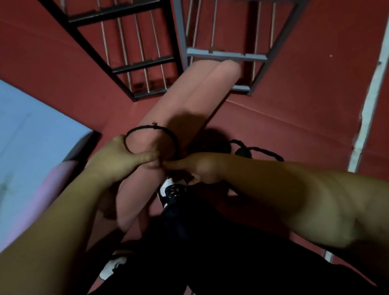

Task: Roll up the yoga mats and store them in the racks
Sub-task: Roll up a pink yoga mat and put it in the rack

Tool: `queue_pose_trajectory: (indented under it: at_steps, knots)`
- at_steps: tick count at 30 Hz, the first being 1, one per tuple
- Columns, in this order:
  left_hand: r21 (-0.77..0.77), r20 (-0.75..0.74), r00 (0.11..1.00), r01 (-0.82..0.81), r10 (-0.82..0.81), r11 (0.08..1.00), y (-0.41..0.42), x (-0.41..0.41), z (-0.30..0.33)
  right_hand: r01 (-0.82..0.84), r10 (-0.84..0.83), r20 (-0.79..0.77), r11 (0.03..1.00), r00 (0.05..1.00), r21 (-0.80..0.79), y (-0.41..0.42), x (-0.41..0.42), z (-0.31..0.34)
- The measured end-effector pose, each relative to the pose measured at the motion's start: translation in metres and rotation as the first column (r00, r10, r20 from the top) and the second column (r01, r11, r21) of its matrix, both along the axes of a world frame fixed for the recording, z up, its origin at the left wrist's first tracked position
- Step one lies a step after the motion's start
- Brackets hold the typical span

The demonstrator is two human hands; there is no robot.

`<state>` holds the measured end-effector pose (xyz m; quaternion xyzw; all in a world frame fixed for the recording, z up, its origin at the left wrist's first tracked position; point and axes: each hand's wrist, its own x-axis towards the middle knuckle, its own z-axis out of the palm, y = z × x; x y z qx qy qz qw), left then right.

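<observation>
A rolled pink yoga mat [181, 103] lies slanted across the red floor, its far end by the foot of the grey rack [249, 52]. My left hand [119, 159] clasps the roll near its middle. A black elastic band [149, 129] circles the roll just beyond my left thumb. My right hand [199, 167] pinches that band at the roll's near side. A black rack [142, 66] stands left of the grey one, both with thin bars and no mats on the visible shelves.
A light blue mat [9, 141] lies flat at the left with a pink mat's edge [49, 185] beside it. Another black strap [255, 150] rests on the floor to the right. My black trousers and shoes [172, 191] are below. A white floor line [380, 72] runs at right.
</observation>
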<state>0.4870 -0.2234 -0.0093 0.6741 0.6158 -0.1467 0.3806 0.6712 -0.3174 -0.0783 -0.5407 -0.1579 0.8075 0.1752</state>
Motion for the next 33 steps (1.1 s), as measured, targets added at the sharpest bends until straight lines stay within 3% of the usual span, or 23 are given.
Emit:
queue_pose_trajectory:
  at_steps: [8, 11, 15, 17, 20, 23, 27, 33]
  knots:
    - [0.016, 0.001, 1.0, -0.003, 0.003, 1.0, -0.009, 0.05, -0.003, 0.383, -0.388, -0.015, 0.916, 0.922, -0.122, -0.024, 0.012, -0.014]
    - [0.025, 0.082, 0.996, -0.033, 0.031, 0.999, -0.008, 0.079, -0.004, 0.53, -0.527, 0.059, 0.846, 0.848, -0.058, -0.023, 0.03, -0.017]
    - [-0.052, 0.363, 0.93, -0.039, 0.055, 0.998, -0.002, 0.103, -0.006, 0.674, -0.677, 0.08, 0.736, 0.732, 0.06, -0.009, 0.072, -0.015]
    - [-0.099, 0.384, 0.917, -0.075, 0.108, 0.992, -0.003, 0.104, -0.015, 0.739, -0.743, 0.027, 0.668, 0.669, 0.091, 0.002, 0.093, -0.011]
    - [-0.289, 0.317, 0.898, -0.213, 0.303, 0.933, -0.02, 0.1, -0.03, 0.809, -0.822, 0.03, 0.566, 0.569, 0.161, 0.007, 0.125, -0.012]
    - [-0.365, 0.253, 0.921, -0.194, 0.297, 0.911, -0.047, 0.092, -0.04, 0.711, -0.724, 0.123, 0.69, 0.679, 0.138, -0.013, 0.126, 0.001]
    - [-0.335, 0.323, 0.869, -0.265, 0.375, 0.904, -0.067, 0.095, -0.046, 0.601, -0.605, 0.04, 0.796, 0.796, 0.073, -0.064, 0.086, -0.016]
    - [-0.213, 0.361, 0.87, -0.273, 0.335, 0.938, -0.078, 0.107, -0.037, 0.664, -0.665, 0.014, 0.746, 0.746, 0.058, -0.072, 0.058, -0.024]
